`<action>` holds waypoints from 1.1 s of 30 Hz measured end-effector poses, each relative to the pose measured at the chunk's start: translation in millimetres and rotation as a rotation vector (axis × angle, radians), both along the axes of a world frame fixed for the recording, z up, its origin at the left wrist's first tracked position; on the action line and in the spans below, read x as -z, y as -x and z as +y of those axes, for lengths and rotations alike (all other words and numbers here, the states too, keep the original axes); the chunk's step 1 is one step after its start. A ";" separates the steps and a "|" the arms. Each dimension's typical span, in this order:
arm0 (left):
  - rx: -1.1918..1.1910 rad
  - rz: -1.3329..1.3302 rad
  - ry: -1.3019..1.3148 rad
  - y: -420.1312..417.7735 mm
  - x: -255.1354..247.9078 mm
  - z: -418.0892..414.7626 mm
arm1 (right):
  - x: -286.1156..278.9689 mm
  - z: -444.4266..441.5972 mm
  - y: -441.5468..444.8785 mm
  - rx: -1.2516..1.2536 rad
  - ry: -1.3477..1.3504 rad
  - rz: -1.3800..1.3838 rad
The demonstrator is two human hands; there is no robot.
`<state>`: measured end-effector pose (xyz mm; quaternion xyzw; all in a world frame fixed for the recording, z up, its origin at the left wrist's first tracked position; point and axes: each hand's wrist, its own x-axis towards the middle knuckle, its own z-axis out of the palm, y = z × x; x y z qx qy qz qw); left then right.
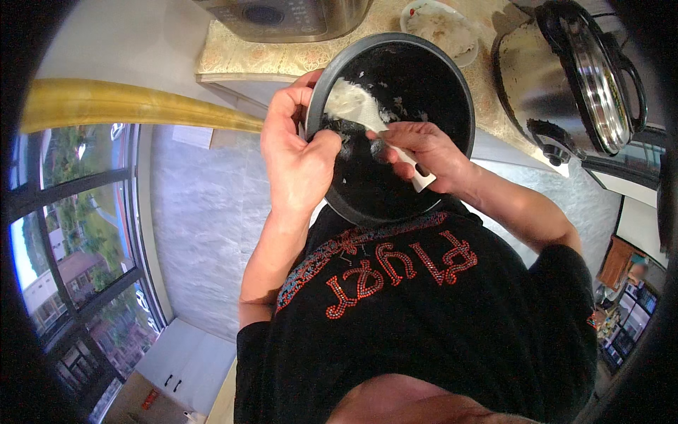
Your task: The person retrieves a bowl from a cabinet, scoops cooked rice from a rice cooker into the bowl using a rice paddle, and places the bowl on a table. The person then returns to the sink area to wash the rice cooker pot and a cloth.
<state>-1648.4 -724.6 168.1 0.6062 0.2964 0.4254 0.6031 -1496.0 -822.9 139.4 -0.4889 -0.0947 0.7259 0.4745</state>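
My left hand (299, 151) grips the left rim of a dark round inner cooking pot (418, 90), its thumb over the edge. The pot is tilted so its inside faces me. In my right hand (424, 151) is the handle of a white plastic rice paddle (371, 114). The paddle's head lies inside the pot near the left wall, with cooked rice (344, 98) on and beside it. Loose grains stick to the pot's dark inside. Beyond the pot, a white dish (469, 57) holds more rice with a small red bit at its edge.
A counter with a patterned cloth (275, 58) runs along the far side. On it stand a steel appliance with a control panel (286, 21) at the back left and a steel cooker with a raised lid (545, 79) at the right. Windows (85, 222) are at the left.
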 end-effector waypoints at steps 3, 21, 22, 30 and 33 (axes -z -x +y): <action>0.001 -0.064 0.063 -1.4 -3.7 -2.0 | 10.5 -4.9 -11.1 0.021 0.010 -0.206; -0.016 -0.066 0.037 2.6 -2.3 0.3 | 16.8 4.2 -5.8 -0.268 -0.134 -0.547; -0.020 -0.062 0.036 3.0 -2.6 0.2 | 15.3 5.0 -5.0 -0.267 -0.131 -0.544; -0.012 -0.051 0.012 4.4 -3.4 0.1 | -1.8 12.1 -7.7 -0.307 -0.148 -0.387; -0.034 -0.057 0.038 6.3 -1.2 1.7 | -11.0 1.4 -14.9 -0.297 -0.164 -0.249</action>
